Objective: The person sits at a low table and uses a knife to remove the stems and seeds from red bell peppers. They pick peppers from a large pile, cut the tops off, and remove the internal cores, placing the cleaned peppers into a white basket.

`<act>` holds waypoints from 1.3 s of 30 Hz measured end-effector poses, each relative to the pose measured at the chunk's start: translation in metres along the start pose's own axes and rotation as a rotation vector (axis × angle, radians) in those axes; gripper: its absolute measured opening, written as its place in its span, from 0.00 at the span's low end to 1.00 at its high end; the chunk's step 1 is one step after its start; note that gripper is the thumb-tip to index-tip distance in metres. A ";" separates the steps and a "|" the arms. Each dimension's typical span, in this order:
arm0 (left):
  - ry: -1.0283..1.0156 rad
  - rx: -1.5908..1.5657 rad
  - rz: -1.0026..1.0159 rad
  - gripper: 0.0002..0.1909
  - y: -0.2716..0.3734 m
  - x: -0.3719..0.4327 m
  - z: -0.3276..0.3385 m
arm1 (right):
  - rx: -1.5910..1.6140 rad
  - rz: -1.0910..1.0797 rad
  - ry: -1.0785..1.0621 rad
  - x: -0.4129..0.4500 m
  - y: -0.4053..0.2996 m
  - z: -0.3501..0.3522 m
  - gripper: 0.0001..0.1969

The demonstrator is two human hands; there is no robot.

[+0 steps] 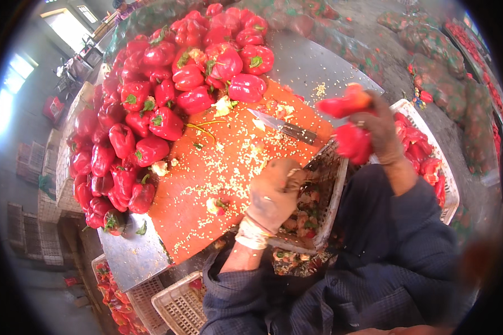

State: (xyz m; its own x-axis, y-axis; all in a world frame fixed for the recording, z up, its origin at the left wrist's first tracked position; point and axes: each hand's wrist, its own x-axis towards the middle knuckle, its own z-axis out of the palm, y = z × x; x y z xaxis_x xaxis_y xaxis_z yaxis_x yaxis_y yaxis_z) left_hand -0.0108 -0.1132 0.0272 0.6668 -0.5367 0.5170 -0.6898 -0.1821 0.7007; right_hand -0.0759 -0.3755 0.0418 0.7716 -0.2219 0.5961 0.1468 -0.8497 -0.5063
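My right hand [379, 132], in a dirty glove, grips red bell pepper pieces [354, 142] above the right end of the table. They are blurred. My left hand [274, 194], also gloved, hovers over the near edge of the orange cutting board [193, 188], beside a plastic crate [337, 197] of pepper cores. Its fingers are curled, and whether they hold anything is hidden. On the board lies a knife [287, 127], its dark handle towards my right hand. Seeds and a cut pepper core [216, 206] are scattered around it. Whole red bell peppers [165, 123] are heaped at the board's far left.
A white crate [448, 184] of red pepper pieces stands at my right. More crates [180, 303] sit below the table's near left edge. Filled mesh sacks [436, 79] line the floor at far right. A person [123, 10] is at the back left.
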 end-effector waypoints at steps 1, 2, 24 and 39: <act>-0.089 0.019 -0.085 0.03 -0.004 -0.001 -0.009 | -0.316 -0.137 0.108 -0.007 0.016 -0.016 0.22; -0.176 0.024 -0.167 0.02 -0.007 -0.003 -0.017 | -0.219 0.066 0.140 -0.012 0.022 -0.040 0.22; -0.126 0.901 -0.680 0.19 -0.064 -0.021 -0.066 | -0.168 0.150 -0.484 0.156 -0.026 0.191 0.40; 0.415 -0.593 -0.504 0.30 -0.054 0.011 -0.049 | 0.533 -0.198 -0.239 0.082 -0.079 0.168 0.38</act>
State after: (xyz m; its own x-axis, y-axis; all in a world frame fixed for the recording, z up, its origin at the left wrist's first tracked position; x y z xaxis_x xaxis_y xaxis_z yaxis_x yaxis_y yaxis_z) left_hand 0.0472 -0.0685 0.0192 0.9805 -0.1442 0.1336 -0.1028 0.2031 0.9737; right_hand 0.0798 -0.2457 0.0261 0.8066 0.0811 0.5855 0.5426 -0.4944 -0.6791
